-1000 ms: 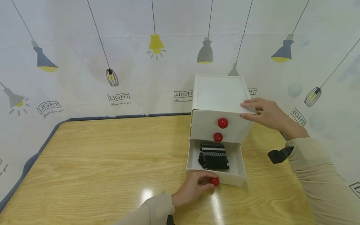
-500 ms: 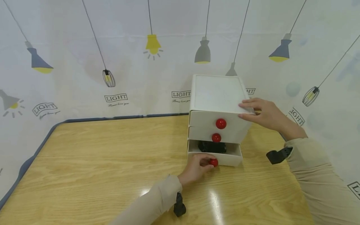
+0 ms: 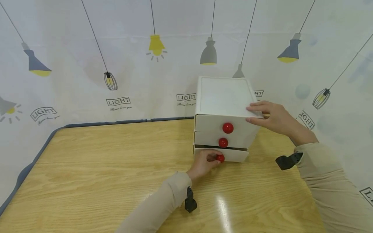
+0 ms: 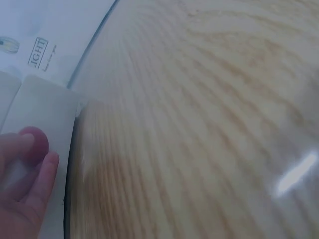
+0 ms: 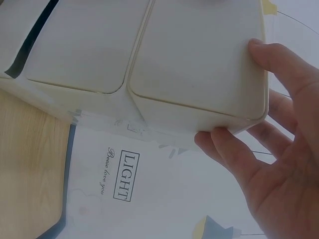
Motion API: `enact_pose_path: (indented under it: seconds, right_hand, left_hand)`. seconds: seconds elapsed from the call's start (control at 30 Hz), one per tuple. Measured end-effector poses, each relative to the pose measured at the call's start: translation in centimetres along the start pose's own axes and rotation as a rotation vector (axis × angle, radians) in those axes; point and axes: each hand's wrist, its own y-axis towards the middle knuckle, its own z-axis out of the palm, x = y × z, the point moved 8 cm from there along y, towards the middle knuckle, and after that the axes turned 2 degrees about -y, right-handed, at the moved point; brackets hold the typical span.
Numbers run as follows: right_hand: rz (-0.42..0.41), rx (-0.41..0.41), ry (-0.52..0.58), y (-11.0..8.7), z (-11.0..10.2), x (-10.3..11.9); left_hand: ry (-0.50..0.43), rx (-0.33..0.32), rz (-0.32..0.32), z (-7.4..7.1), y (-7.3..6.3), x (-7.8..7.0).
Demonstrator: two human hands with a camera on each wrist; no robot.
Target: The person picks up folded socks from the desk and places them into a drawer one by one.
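A white drawer cabinet (image 3: pixel 222 95) with three stacked drawers stands on the wooden table, each drawer carrying a round red knob. My left hand (image 3: pixel 201 164) pinches the bottom red knob (image 3: pixel 220 158) between thumb and fingers. The bottom drawer (image 3: pixel 236 155) sticks out slightly, with a narrow dark gap above its front; its contents are hidden. At the cabinet's upper right front corner, my right hand (image 3: pixel 276 118) grips the edge. Its fingers lie on the top and side, and one digit (image 5: pixel 264 52) rests near the edge of the front face in the right wrist view.
The upper red knob (image 3: pixel 228 128) and middle red knob (image 3: pixel 223 142) are on drawers that sit flush. Wooden tabletop (image 3: pixel 110 161) extends to the left. Behind the table hangs a pale cloth (image 3: pixel 73 64) printed with lamps.
My left hand has pushed the bottom drawer inward by its knob, and the folded black-and-white patterned cloth inside has gone out of sight. My right hand keeps its hold on the corner.
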Motion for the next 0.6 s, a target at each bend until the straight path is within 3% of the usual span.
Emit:
enact_pose_path:
  seconds: [0.3,0.6]
  right_hand:
    - [0.046,0.016,0.021,-0.03,0.04,0.0]
    - [0.022,0.03,0.021,0.03,0.08,0.16]
  left_hand:
    - [-0.008,-0.011,-0.049,-0.35,0.78,0.45]
    - [0.003,0.023,-0.09,-0.55,1.07,0.73]
